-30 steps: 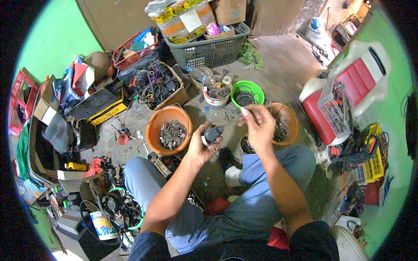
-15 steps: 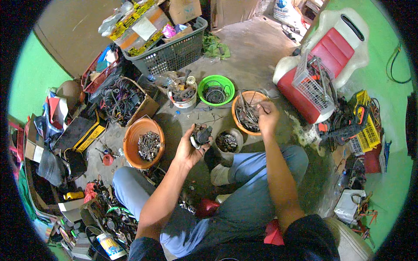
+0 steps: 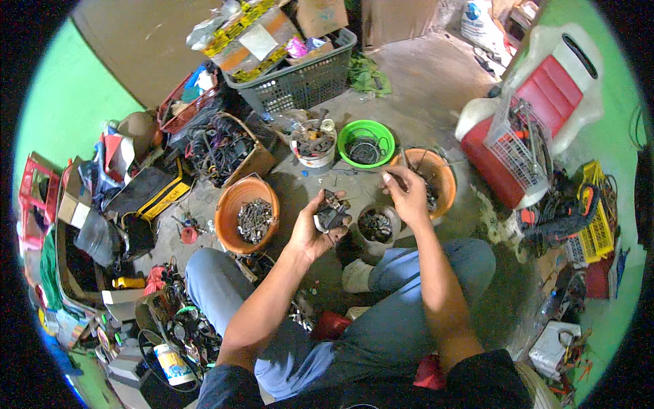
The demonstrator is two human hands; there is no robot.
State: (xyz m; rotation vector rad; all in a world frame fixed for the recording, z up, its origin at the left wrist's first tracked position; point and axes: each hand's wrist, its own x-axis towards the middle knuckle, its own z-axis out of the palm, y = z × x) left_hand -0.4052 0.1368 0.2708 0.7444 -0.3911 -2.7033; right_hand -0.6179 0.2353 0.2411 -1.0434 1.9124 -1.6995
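Observation:
My left hand (image 3: 315, 230) is closed around a small dark mechanical part (image 3: 332, 217) with a pale, rounded edge; its exact kind is unclear. To the right, my right hand (image 3: 407, 196) is pinched at the near left rim of an orange bucket (image 3: 446, 178) of metal tools and parts. A thin, rod-like metal tool (image 3: 364, 170) seems to extend leftward from its fingertips, though the grip is too small to see well. Between my hands, a small pale tub (image 3: 377, 247) of little metal parts stands on the floor.
An orange bucket (image 3: 225, 228) of bolts stands left, with a green basin (image 3: 385, 136) and a white bucket (image 3: 317, 162) ahead. Beyond is a loaded grey basket (image 3: 300, 92). A red-and-white seat (image 3: 487, 163) bears a wire basket at right. Cables and parts crowd the left.
My right hand has drawn back from inside the right orange bucket to its near left side, closer to my left hand. The part in my left hand is turned differently. The whole view has shifted.

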